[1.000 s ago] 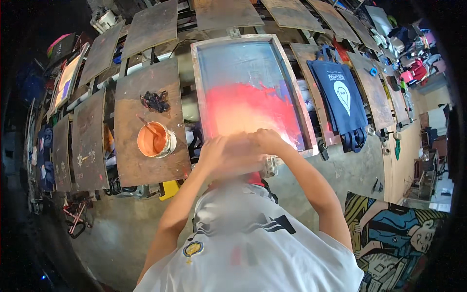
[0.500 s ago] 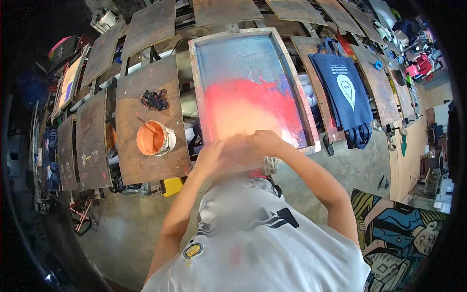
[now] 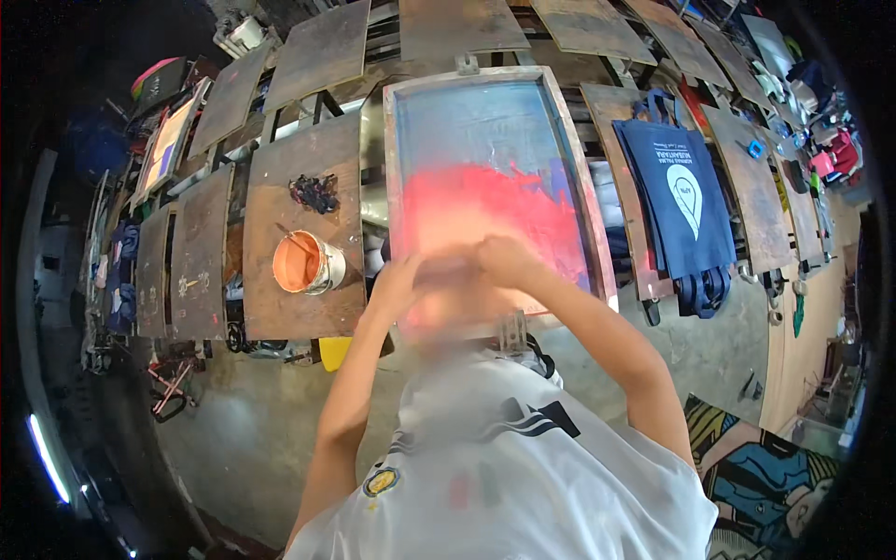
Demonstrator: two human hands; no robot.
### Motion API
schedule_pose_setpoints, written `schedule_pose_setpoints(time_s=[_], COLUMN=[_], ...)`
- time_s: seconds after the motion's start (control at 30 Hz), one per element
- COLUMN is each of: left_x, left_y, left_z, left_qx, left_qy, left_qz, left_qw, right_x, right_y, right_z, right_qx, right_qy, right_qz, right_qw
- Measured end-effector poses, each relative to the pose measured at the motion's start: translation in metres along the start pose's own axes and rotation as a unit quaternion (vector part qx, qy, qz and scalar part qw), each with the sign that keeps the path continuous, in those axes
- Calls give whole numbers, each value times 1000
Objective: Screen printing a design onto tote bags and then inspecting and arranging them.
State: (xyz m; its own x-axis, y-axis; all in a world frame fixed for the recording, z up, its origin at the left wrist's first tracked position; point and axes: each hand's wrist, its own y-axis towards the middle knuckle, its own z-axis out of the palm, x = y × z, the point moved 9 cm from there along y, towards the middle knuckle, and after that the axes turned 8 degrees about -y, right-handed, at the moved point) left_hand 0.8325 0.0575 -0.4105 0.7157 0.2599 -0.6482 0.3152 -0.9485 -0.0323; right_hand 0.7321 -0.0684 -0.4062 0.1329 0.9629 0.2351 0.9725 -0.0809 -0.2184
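A wooden-framed printing screen (image 3: 590,201) lies in front of me, its mesh blue at the far end and smeared with red-pink ink (image 3: 467,194) over the nearer half. Both hands are over the near part of this screen. My left hand (image 3: 396,286) and my right hand (image 3: 509,262) are closed round the two ends of a squeegee (image 3: 448,273), which is badly blurred; its lower edge cannot be made out. A metal hinge clamp (image 3: 512,332) shows at the screen's near edge, below my right hand.
Left of the screen, a brown board (image 3: 308,159) holds a bucket of orange ink (image 3: 299,263) with a stick in it and a dark crumpled rag (image 3: 315,193). At right, navy tote bags (image 3: 674,182) with a white print lie on another board. More boards (image 3: 317,51) stand beyond.
My hands have moved a little farther up the screen, away from its near edge, with the squeegee between them. The whole view has shifted slightly to one side.
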Motion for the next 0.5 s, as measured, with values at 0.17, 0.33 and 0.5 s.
schedule_pose_setpoints(time_s=[0.17, 0.33, 0.5], left_x=[-5, 0, 6], left_y=[-23, -1, 27], left_z=[21, 7, -20], left_qx=[35, -7, -29], left_qy=[-50, -29, 21], left_qz=[33, 67, 30], left_qw=[998, 997, 999], right_x=[20, -3, -8], right_y=[-40, -9, 9], right_z=[-1, 15, -8], right_qx=[72, 68, -120], right_qy=[96, 44, 26], right_qz=[22, 71, 38], right_qw=[992, 994, 992])
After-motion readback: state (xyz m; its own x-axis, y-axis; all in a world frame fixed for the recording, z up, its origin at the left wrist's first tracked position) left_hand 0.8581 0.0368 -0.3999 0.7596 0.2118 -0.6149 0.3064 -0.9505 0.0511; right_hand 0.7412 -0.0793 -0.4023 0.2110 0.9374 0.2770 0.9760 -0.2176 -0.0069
